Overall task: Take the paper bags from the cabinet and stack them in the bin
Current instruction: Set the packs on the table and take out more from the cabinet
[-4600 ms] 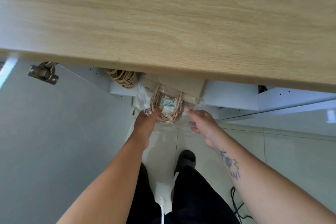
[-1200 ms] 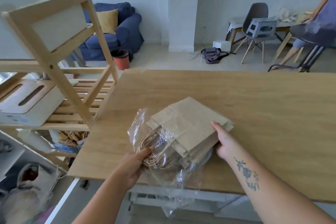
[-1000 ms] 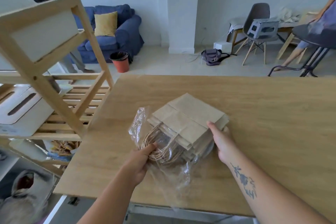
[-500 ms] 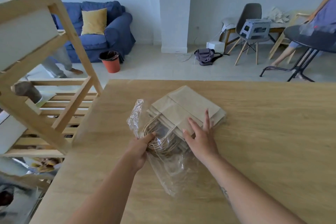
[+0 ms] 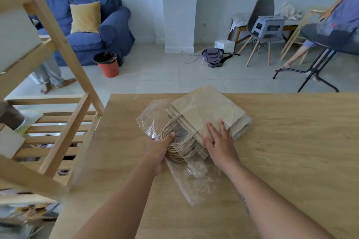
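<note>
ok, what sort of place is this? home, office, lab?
Probably a lived-in home, a living and dining area, not a lab: a blue sofa with a yellow cushion, a grey chair on tiled floor. The paper bags lie on a wooden table.

view: head, wide-angle | faces: forward and down over wooden table (image 5: 291,161) | range: close above tabletop | background: room beyond far edge

No legible text anywhere.
</note>
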Action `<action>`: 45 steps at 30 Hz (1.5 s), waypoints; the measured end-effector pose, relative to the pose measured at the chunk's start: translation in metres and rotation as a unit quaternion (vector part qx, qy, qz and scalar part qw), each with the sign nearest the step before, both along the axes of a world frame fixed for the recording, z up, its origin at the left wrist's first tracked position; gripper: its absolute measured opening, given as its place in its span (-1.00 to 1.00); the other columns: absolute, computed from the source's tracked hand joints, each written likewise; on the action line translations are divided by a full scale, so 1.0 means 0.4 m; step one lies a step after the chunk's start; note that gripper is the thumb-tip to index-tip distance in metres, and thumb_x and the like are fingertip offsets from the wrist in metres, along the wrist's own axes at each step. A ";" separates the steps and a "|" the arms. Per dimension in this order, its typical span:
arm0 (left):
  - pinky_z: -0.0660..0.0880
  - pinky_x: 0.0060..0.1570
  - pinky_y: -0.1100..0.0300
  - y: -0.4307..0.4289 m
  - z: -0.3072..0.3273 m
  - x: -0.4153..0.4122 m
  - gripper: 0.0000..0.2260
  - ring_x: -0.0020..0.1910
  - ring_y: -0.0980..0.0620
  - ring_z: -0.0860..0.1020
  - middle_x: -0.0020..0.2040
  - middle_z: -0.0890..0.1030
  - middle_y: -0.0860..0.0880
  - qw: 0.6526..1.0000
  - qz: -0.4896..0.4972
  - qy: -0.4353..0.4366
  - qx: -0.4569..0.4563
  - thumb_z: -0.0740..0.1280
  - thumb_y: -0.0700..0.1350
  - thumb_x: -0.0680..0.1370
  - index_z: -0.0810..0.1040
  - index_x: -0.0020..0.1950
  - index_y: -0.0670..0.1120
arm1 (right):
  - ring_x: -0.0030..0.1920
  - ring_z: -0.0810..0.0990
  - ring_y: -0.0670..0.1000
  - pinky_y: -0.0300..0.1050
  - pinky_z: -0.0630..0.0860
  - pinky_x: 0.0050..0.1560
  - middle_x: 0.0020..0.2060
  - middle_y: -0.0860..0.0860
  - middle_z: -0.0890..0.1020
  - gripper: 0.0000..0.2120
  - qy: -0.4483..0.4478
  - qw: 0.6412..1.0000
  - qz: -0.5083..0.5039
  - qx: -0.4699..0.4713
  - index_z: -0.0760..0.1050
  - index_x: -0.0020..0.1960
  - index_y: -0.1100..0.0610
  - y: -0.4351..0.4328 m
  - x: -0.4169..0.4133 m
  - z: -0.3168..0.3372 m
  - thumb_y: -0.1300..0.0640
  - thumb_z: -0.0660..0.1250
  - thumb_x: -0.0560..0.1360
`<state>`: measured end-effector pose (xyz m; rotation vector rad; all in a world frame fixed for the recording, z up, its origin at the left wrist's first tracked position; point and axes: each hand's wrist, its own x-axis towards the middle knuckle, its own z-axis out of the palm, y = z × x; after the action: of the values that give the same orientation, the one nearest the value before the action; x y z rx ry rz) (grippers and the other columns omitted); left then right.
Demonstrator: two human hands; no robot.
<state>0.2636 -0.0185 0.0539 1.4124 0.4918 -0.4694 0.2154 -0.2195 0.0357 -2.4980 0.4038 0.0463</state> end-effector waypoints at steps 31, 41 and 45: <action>0.34 0.38 -0.21 0.008 -0.022 0.190 -0.12 0.57 -0.04 -0.27 0.59 -0.16 0.21 0.648 -0.446 -0.386 0.482 0.33 0.44 0.34 -0.04 0.54 0.34 | 0.58 -0.10 0.13 0.15 0.05 0.53 0.59 -0.05 -0.15 -0.45 -0.025 0.997 -0.065 -0.043 0.04 0.56 -0.22 -0.001 0.141 -0.011 -0.29 -0.05 0.60; -0.01 0.37 -0.26 -0.106 0.128 0.333 -0.42 0.43 -0.11 0.25 0.35 0.41 0.03 0.646 -0.211 -0.380 0.628 0.10 0.40 0.46 0.47 0.29 0.06 | 0.42 0.27 0.11 0.12 0.39 0.32 0.50 -0.01 0.28 -0.50 -0.097 0.986 -0.111 -0.079 0.38 0.42 -0.17 -0.066 0.076 0.014 -0.30 0.04 0.55; 0.08 0.47 -0.14 -0.171 0.120 0.450 -0.32 0.54 -0.10 0.16 0.57 0.21 -0.04 0.708 -0.337 -0.353 0.510 0.17 0.35 0.53 0.28 0.51 -0.04 | 0.53 0.04 0.11 0.17 0.27 0.43 0.56 -0.02 0.10 -0.52 -0.101 0.988 -0.113 -0.032 0.35 0.42 -0.23 -0.068 0.064 -0.003 -0.30 0.06 0.55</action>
<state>0.4435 -0.0870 0.1018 2.7103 -0.5644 -0.1432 0.2410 -0.2468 0.0345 -2.4722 0.6081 -0.3115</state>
